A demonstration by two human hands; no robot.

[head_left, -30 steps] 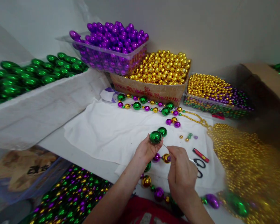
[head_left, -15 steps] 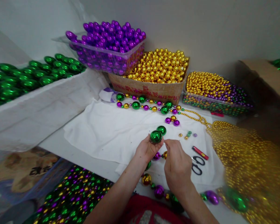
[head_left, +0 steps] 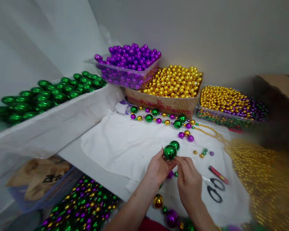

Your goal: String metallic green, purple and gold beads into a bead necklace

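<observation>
My left hand (head_left: 157, 168) is closed on a large shiny green bead (head_left: 170, 152), held up above the white cloth (head_left: 110, 144). Just behind that bead shows a second green bead (head_left: 175, 145); whether the two touch I cannot tell. My right hand (head_left: 189, 178) pinches close below the green bead, its fingertips meeting those of my left hand. What lies in that pinch is too small to make out. Under both hands runs a strand of large beads, with a gold bead (head_left: 158, 201) and a purple bead (head_left: 171, 218) showing; my forearms hide parts of it.
Scissors (head_left: 214, 189) and a red lighter-like stick (head_left: 218, 175) lie right of my hands. Loose beads (head_left: 190, 138) and a finished-looking necklace (head_left: 159, 120) lie beyond. Boxes of green (head_left: 43, 96), purple (head_left: 135, 59) and gold beads (head_left: 175, 83) line the back. Gold bead chains (head_left: 260, 173) heap at right.
The whole view has shifted, so things sit lower and further right. My right hand's fingers have come closer to the green bead, which my left hand still holds.
</observation>
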